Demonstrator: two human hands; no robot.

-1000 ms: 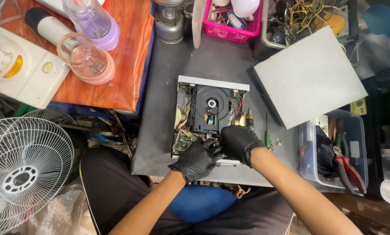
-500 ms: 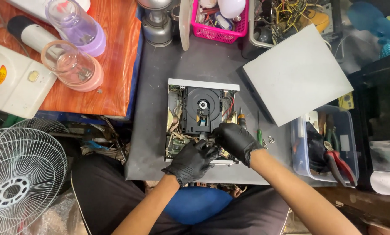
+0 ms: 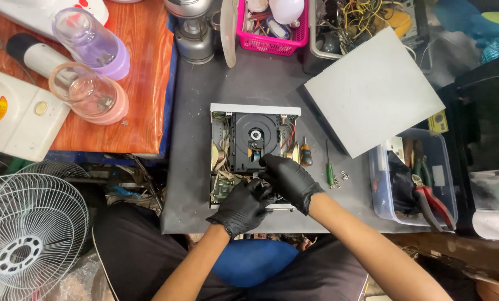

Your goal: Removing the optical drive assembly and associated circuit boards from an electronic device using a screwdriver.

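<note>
Disc player, cover off, lies in the middle of the dark table, its black disc tray and wiring exposed. Both black-gloved hands work at its near edge: left hand curled beside the circuit board, right hand reaching over the tray mechanism; whether either grip pinches a part cannot be told. Right of the player lie a green screwdriver and loose screws; beyond these, the removed grey cover. Judged step: freeing an internal part, which calls for small, careful finger work.
</note>
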